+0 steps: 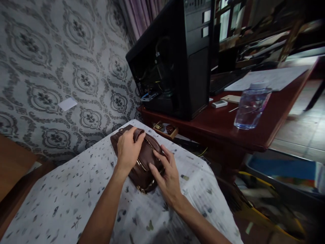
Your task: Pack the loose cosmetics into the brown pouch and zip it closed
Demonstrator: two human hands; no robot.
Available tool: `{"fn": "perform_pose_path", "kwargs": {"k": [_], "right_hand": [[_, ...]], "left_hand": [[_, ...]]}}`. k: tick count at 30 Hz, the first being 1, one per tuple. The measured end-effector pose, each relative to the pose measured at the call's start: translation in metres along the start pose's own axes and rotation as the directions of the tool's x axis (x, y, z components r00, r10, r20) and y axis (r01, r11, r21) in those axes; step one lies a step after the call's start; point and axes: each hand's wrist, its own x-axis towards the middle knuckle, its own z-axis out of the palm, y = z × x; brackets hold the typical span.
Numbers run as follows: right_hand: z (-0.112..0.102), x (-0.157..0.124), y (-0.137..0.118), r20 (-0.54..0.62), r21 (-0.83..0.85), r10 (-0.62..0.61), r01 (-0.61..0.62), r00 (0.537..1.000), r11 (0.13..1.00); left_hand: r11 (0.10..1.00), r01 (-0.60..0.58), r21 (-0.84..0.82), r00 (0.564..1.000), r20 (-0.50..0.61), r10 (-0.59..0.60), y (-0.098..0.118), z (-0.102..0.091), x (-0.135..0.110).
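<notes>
A dark brown leather bag (pixel 148 150) with gold zips lies on a white cloth (pixel 83 189) printed with small leaves. My left hand (pixel 128 147) is closed over its upper left part, thumb and fingers around a raised strap or folded piece of leather. My right hand (pixel 166 173) rests against the bag's right side, fingers apart and fingertips touching the leather. A zip pull hangs at the bag's near end. The underside of the bag and part of its left side are hidden.
Behind the cloth stands a dark red desk (pixel 228 125) carrying a black computer case (pixel 198 78) and a clear water bottle (pixel 251 106). An open drawer (pixel 166 132) holding small items sits beyond the bag. Patterned wallpaper (pixel 83 81) rises at the left.
</notes>
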Motion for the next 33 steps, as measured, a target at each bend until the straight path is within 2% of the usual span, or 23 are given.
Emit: {"fn": "perform_pose_path", "kwargs": {"k": [3, 6, 8, 11, 14, 17, 19, 24, 29, 33], "right_hand": [[0.005, -0.002, 0.004, -0.015, -0.001, -0.020, 0.020, 1.000, 1.000], [0.008, -0.003, 0.008, 0.010, -0.032, -0.003, 0.003, 1.000, 0.999], [0.009, -0.003, 0.009, 0.029, -0.049, 0.011, -0.010, 1.000, 0.999], [0.009, -0.002, 0.009, 0.036, -0.073, 0.013, -0.010, 0.999, 0.997], [0.011, -0.001, 0.009, 0.035, -0.096, 0.016, -0.012, 0.999, 0.995], [0.012, 0.000, 0.009, 0.027, -0.092, 0.016, -0.013, 1.000, 0.996], [0.011, 0.001, 0.009, 0.030, -0.081, 0.015, -0.013, 0.999, 0.997], [0.001, 0.003, 0.003, 0.085, -0.022, 0.043, -0.041, 0.995, 0.999], [-0.006, 0.001, -0.002, 0.094, -0.007, 0.052, -0.051, 0.994, 0.999], [-0.006, 0.000, 0.000, 0.091, -0.016, 0.061, -0.060, 0.994, 0.998]], "left_hand": [[0.971, 0.049, -0.235, 0.996, -0.060, -0.064, -0.006, 0.003, 0.002], [0.858, 0.125, -0.499, 0.979, -0.080, -0.189, -0.012, 0.007, 0.003], [0.828, 0.131, -0.545, 0.975, -0.083, -0.208, -0.014, 0.008, 0.003], [0.897, 0.086, -0.434, 0.989, -0.068, -0.128, -0.010, 0.005, 0.001], [0.959, -0.021, -0.282, 1.000, -0.024, 0.014, -0.002, -0.001, -0.005], [0.956, -0.177, -0.236, 0.979, 0.055, 0.196, 0.003, -0.004, -0.011], [0.946, -0.214, -0.243, 0.966, 0.093, 0.242, 0.004, -0.005, -0.014], [0.980, -0.041, -0.195, 0.988, 0.136, 0.068, -0.001, -0.020, -0.018], [0.998, 0.033, -0.059, 0.996, 0.087, -0.028, -0.011, -0.045, -0.029], [0.997, 0.080, 0.007, 0.994, 0.080, -0.080, -0.018, -0.051, -0.037]]}}
